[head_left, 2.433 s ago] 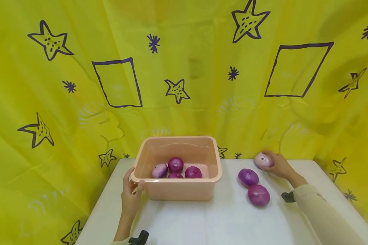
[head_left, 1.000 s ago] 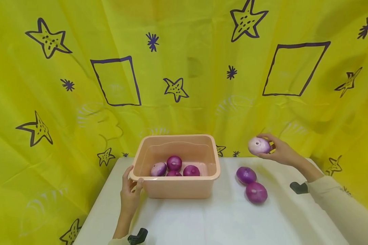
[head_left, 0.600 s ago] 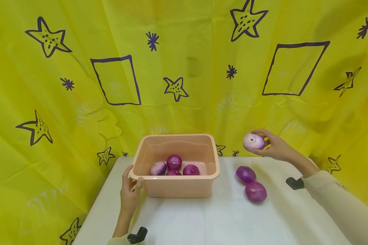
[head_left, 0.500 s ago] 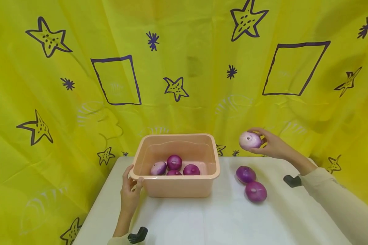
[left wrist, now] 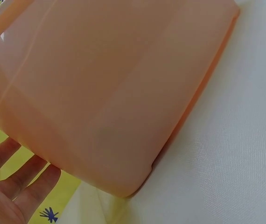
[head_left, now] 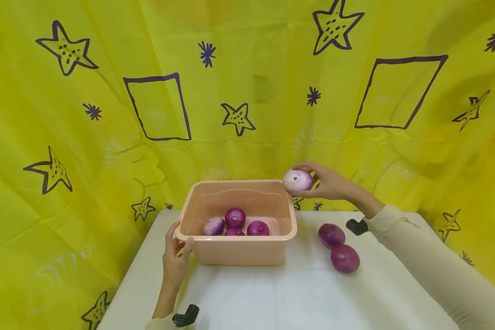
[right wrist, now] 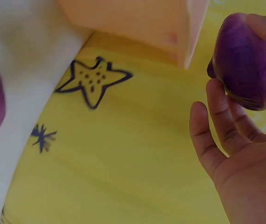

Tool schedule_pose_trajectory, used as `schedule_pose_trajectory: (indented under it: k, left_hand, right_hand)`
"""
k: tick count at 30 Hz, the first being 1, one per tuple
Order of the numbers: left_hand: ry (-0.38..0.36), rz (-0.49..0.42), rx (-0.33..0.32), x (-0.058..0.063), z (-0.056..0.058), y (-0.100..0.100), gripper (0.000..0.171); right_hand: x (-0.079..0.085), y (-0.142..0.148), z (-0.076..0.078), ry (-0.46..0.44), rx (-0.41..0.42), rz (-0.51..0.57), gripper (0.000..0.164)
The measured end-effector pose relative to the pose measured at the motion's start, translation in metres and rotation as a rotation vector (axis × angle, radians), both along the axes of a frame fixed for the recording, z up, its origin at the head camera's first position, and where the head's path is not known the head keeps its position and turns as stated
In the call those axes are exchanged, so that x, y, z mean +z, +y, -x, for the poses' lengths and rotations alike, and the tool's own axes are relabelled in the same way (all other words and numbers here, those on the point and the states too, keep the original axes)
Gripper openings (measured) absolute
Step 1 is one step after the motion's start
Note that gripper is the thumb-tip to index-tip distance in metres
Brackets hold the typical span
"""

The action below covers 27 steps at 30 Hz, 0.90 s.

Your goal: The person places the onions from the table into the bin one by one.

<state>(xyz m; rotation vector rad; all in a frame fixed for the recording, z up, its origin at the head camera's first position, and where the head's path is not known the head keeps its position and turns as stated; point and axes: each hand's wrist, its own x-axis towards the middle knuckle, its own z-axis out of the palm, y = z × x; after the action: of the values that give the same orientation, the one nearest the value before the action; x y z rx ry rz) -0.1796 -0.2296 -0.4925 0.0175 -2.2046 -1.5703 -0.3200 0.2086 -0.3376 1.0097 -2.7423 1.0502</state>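
In the head view my right hand (head_left: 327, 183) holds a pale purple onion (head_left: 298, 181) between thumb and fingers, at the back right corner of a peach plastic tub (head_left: 243, 252). The right wrist view shows that onion (right wrist: 247, 63) darker from below, with the outer fingers loosely bent beneath it. My left hand (head_left: 176, 261) grips the tub's front left corner, thumb at the front rim and fingers along the side. Several red onions, one of them paler (head_left: 213, 226), lie inside the tub.
Two more red onions, one behind (head_left: 331, 235) the other (head_left: 344, 258), lie close together on the white table (head_left: 247, 298) right of the tub. A yellow curtain (head_left: 272, 151) with star drawings hangs right behind the table.
My right hand has lifted the pale onion from the table's back right and carried it left to the tub's corner. My left hand has kept its place on the rim.
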Motion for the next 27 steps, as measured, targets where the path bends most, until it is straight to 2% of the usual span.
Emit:
schedule_pose_trajectory:
  k: [8,16,27]
  left_hand:
    - [-0.002,0.0,0.003,-0.002,0.001,0.001,0.063]
    - [0.012,0.02,0.032,0.0,0.001,0.001,0.061]
    - [-0.002,-0.01,0.004,-0.001,0.001,0.001,0.062]
  right_hand:
    - [0.009,-0.054,0.006,-0.038,0.098,0.02,0.071]
    - [0.008,-0.102,0.013,-0.048,0.149,0.031,0.069]
    - [-0.003,-0.139,0.018,-0.069,0.22,0.053,0.066]
